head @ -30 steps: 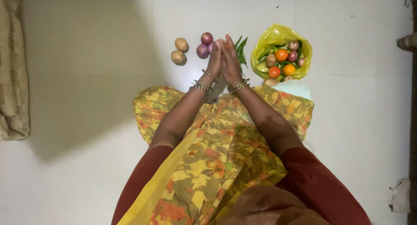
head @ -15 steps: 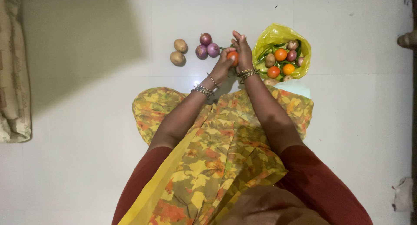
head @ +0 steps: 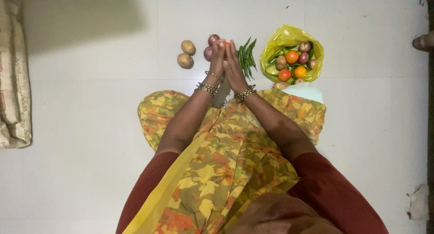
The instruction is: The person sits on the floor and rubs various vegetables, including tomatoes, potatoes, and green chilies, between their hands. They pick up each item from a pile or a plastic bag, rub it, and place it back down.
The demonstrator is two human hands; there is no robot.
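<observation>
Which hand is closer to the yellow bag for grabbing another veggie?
Probably the right hand. It sits beside the green chillies, nearer the crinkly yellow plastic bag, while the left hand is over by the purple onions.

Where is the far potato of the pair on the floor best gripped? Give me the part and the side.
Grip the far potato across its narrow middle, hand coming down from above. It lies flat, an oval, so that span looks shortest. The near potato crowds its near end and onions lie to its right.
</observation>
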